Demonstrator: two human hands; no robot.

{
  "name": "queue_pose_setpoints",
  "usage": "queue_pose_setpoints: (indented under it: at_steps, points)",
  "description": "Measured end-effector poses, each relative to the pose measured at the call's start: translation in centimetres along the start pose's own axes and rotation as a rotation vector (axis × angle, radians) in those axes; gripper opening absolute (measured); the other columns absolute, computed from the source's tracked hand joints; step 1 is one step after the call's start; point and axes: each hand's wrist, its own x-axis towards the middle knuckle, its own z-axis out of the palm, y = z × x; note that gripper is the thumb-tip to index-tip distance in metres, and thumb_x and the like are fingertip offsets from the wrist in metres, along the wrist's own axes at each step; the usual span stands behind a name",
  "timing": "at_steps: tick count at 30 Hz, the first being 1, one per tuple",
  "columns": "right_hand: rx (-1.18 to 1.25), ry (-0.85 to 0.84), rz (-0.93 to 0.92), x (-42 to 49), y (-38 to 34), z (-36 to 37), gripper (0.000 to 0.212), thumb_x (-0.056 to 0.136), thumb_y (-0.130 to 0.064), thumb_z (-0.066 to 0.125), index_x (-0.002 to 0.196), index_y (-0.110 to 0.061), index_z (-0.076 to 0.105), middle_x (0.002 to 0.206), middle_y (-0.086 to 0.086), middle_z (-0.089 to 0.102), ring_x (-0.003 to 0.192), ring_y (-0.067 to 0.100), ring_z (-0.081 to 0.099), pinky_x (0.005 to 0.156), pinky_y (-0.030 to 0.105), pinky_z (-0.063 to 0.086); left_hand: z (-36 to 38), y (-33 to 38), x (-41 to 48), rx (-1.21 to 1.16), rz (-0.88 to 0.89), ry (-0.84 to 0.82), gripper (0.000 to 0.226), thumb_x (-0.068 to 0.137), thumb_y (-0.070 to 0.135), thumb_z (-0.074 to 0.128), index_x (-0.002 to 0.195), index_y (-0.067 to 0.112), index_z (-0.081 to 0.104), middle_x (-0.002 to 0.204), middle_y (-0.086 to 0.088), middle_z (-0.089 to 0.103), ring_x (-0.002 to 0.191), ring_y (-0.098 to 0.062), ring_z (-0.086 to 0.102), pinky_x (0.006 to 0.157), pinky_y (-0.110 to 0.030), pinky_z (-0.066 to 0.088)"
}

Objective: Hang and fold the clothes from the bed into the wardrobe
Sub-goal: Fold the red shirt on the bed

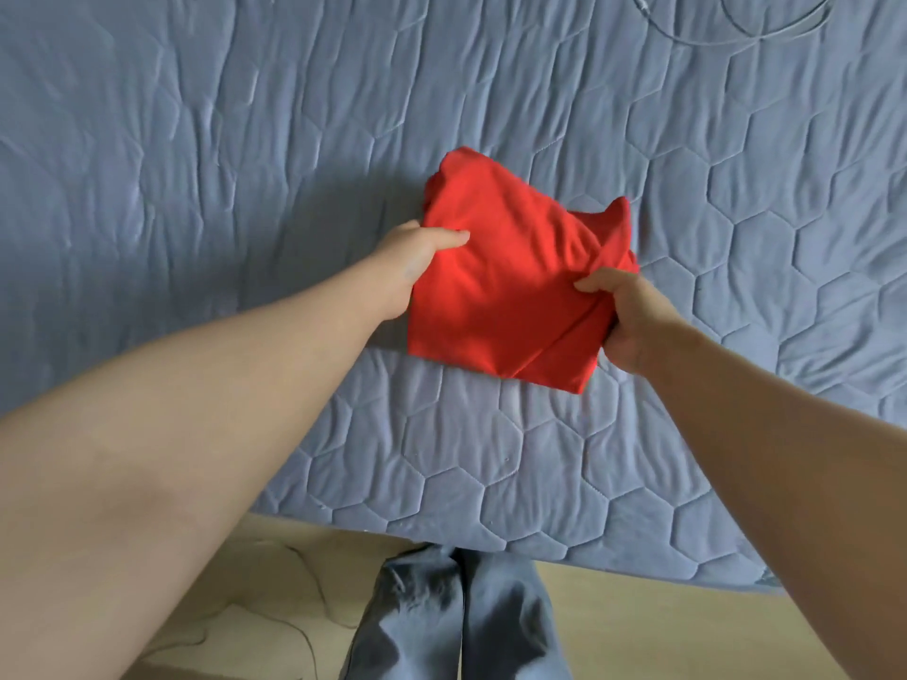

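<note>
One red garment (505, 287), folded into a compact square, lies on the bed (245, 139) near its 6 o'clock edge. Two hands hold it. The left hand (417, 257) grips its 9 o'clock edge, thumb on top and fingers hidden beneath. The right hand (623, 316) pinches bunched cloth at 4 o'clock. Folding looks finished; the next move is probably a level lift and a carry to the wardrobe, which is not in view. One white cable (765, 22) lies at 1 o'clock.

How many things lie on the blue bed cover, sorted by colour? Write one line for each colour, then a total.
Red: 1, the folded garment
White: 1, the cable
Total: 2
</note>
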Motion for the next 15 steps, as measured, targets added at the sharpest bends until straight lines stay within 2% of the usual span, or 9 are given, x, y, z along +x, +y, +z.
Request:
queue_pose_setpoints:
  at_steps: [3,5,7,9,11,12,15]
  points:
    - [0.113,-0.019,-0.148,-2.9,-3.3,1.1,0.018,0.082,0.002,0.049,0.077,-0.013,0.058,0.049,-0.004,0.065,0.042,0.009,0.062,0.04,0.017,0.048,-0.1,4.1,-2.0,0.004,0.091,-0.039,0.002,0.084,0.019,0.064,0.086,0.017,0.065,0.068,0.008,0.072,0.061,-0.005,0.068,0.054,-0.016,0.049]
    - [0.163,-0.077,-0.241,-5.0,-5.0,1.8,0.009,0.086,-0.01,0.054,0.084,-0.015,0.06,0.056,-0.007,0.068,0.049,0.006,0.065,0.041,0.016,0.048,-0.4,6.1,-3.6,0.001,0.128,-0.035,0.017,0.086,0.037,0.06,0.09,0.022,0.067,0.076,0.013,0.072,0.068,-0.002,0.069,0.056,-0.015,0.049]
    - [0.206,-0.11,-0.28,-5.9,-5.6,2.0,0.007,0.087,-0.026,0.06,0.091,-0.021,0.062,0.067,-0.01,0.072,0.058,0.003,0.068,0.045,0.015,0.049,-0.7,6.6,-4.4,0.016,0.129,-0.006,0.025,0.085,0.051,0.056,0.087,0.028,0.066,0.079,0.018,0.071,0.074,0.001,0.067,0.064,-0.018,0.049]
    - [0.176,-0.05,-0.321,-6.6,-5.7,2.0,0.01,0.084,-0.035,0.065,0.084,-0.025,0.064,0.076,-0.012,0.071,0.061,-0.001,0.067,0.045,0.01,0.047,-1.3,6.2,-5.2,0.046,0.114,0.031,0.032,0.083,0.059,0.054,0.087,0.03,0.066,0.085,0.016,0.072,0.082,-0.001,0.067,0.078,-0.023,0.048]
    - [0.103,0.056,-0.306,-6.2,-4.1,1.5,0.013,0.081,-0.034,0.068,0.078,-0.023,0.062,0.076,-0.009,0.066,0.053,-0.003,0.062,0.041,0.009,0.042,-1.5,4.1,-5.1,0.105,0.04,0.08,0.042,0.08,0.064,0.054,0.097,0.027,0.065,0.103,0.006,0.07,0.098,-0.012,0.064,0.094,-0.031,0.045]
    - [0.068,0.104,-0.276,-6.0,-3.0,1.1,0.014,0.081,-0.032,0.069,0.078,-0.021,0.06,0.073,-0.007,0.063,0.046,-0.003,0.059,0.038,0.008,0.04,-1.5,2.6,-4.9,0.16,0.006,0.107,0.046,0.08,0.063,0.053,0.105,0.025,0.063,0.113,0.001,0.067,0.104,-0.016,0.062,0.098,-0.032,0.043]
    - [-0.093,0.214,-0.134,-4.6,2.3,-0.8,0.018,0.079,-0.027,0.07,0.074,-0.019,0.055,0.069,-0.006,0.057,0.046,0.0,0.052,0.036,0.009,0.035,-1.4,-3.8,-4.8,0.336,-0.057,0.182,0.051,0.09,0.05,0.049,0.122,0.011,0.057,0.126,-0.008,0.06,0.113,-0.022,0.056,0.094,-0.028,0.042]
